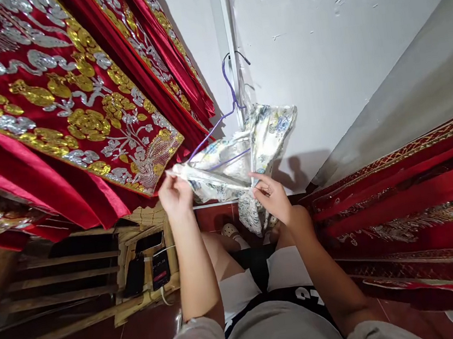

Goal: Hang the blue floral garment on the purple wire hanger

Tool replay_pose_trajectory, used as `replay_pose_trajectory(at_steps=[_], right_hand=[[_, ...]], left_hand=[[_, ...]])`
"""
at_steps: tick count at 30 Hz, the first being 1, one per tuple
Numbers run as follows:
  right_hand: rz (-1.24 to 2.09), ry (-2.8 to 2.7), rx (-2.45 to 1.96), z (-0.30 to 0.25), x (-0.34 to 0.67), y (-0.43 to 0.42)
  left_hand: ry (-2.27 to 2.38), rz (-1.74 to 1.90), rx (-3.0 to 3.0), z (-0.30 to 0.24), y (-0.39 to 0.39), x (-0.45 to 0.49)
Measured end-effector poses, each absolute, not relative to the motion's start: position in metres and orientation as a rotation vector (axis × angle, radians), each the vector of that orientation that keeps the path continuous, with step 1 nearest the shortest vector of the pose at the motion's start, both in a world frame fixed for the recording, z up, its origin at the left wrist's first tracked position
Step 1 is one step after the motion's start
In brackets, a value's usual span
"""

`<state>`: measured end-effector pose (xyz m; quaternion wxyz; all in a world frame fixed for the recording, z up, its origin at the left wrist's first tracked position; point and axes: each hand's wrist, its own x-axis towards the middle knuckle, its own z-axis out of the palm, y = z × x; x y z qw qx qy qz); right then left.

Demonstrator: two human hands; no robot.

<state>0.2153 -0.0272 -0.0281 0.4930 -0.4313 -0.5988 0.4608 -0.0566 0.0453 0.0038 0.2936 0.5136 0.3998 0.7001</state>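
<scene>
A white garment with a blue and yellow floral print (pixel 266 140) hangs partly on a purple hanger (pixel 229 84), whose hook rests on a narrow rail against the wall. My left hand (pixel 175 195) pinches the garment's left edge, near the hanger's left end. With thumb and fingers, my right hand (pixel 271 194) grips the edging at the garment's middle front. The white edge runs taut between both hands. The hanger's lower bar shows inside the opening, while its right side is hidden beneath the cloth. Below my right hand, part of the garment dangles.
Red garments with gold and silver sequins (pixel 88 123) hang at the left. More red embroidered cloth (pixel 406 224) lines the right. Phones, one with a lit screen (pixel 160 268), lie on a bamboo seat (pixel 123 308) at lower left. A white wall (pixel 320 59) stands ahead.
</scene>
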Motion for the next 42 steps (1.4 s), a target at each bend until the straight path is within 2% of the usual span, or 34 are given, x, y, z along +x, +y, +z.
replay_pose_trajectory(at_steps=[2, 5, 8, 13, 16, 19, 22, 25, 29, 31, 34, 37, 39, 42], right_hand=[[1.173, -1.373, -1.087, -0.037, 0.215, -0.033], [1.195, -1.254, -1.198, -0.050, 0.223, -0.040], [1.188, -1.195, -1.344, -0.065, 0.242, -0.048], [1.379, -1.382, -1.527, -0.086, 0.266, -0.057], [1.288, -1.627, -1.415, -0.079, 0.260, -0.057], [1.193, -1.811, -1.084, -0.056, 0.241, -0.054], [1.374, -1.780, -0.932, -0.030, 0.221, -0.050], [1.582, -1.703, -0.937, -0.006, 0.217, -0.047], [1.695, -1.709, -0.927, 0.038, 0.240, -0.035], [1.608, -1.821, -0.868, 0.064, 0.256, -0.023], [1.075, -1.890, -1.022, 0.089, 0.268, 0.004], [0.647, -1.706, -1.178, 0.083, 0.265, 0.041], [0.630, -1.673, -1.116, 0.064, 0.258, 0.066], [0.813, -1.696, -1.171, 0.033, 0.253, 0.090]], left_hand=[[1.064, 1.818, 1.204, -0.029, 0.029, -0.042], [1.013, 1.722, 0.525, -0.067, 0.003, -0.007], [1.026, 1.666, 0.383, -0.086, -0.014, 0.021], [0.955, 1.696, 0.594, -0.069, -0.031, 0.052], [0.915, 1.551, 0.996, -0.041, -0.048, 0.072], [0.960, 1.329, 1.510, -0.012, -0.063, 0.082], [1.037, 1.214, 1.819, 0.006, -0.064, 0.072], [1.050, 1.112, 1.808, 0.007, -0.060, 0.048], [0.916, 0.758, 1.698, -0.010, -0.067, 0.018], [0.906, 0.614, 1.742, -0.016, -0.076, 0.006], [1.122, 0.579, 1.791, -0.013, -0.087, -0.014], [1.454, 0.678, 1.814, 0.001, -0.090, -0.035], [1.597, 0.734, 1.845, 0.014, -0.089, -0.045], [1.617, 0.767, 1.885, 0.033, -0.086, -0.050]])
